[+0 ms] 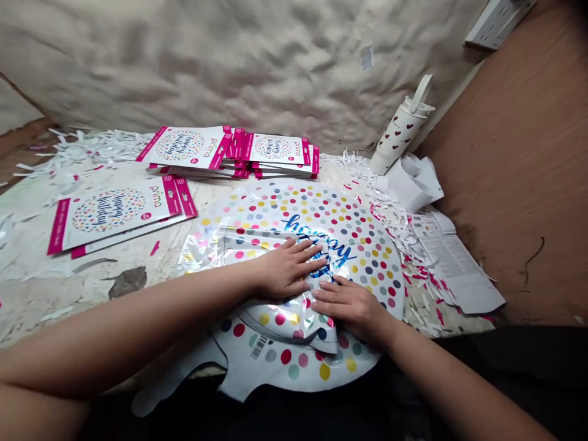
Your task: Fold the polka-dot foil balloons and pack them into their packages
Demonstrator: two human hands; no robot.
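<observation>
A flat, round foil balloon (362, 226) with coloured dots and blue "happy" lettering lies at the front of the table. On top of it rests a partly folded dotted foil balloon (280, 320). My left hand (289, 268) lies flat on the folded foil, fingers stretched to the right. Lower and to the right, my right hand (351, 304) presses flat with its fingers pointing left, the tips on the folded foil's right edge. Neither hand grips anything. A tail of foil hangs over the front edge, and a barcode shows near it.
Stacks of pink and white balloon packets (188, 147) stand at the back, with more packets (114, 208) at left. A white bottle with hearts (399, 136) leans at back right near crumpled paper (413, 184). Printed sheets (452, 260) and paper shreds (105, 147) lie around.
</observation>
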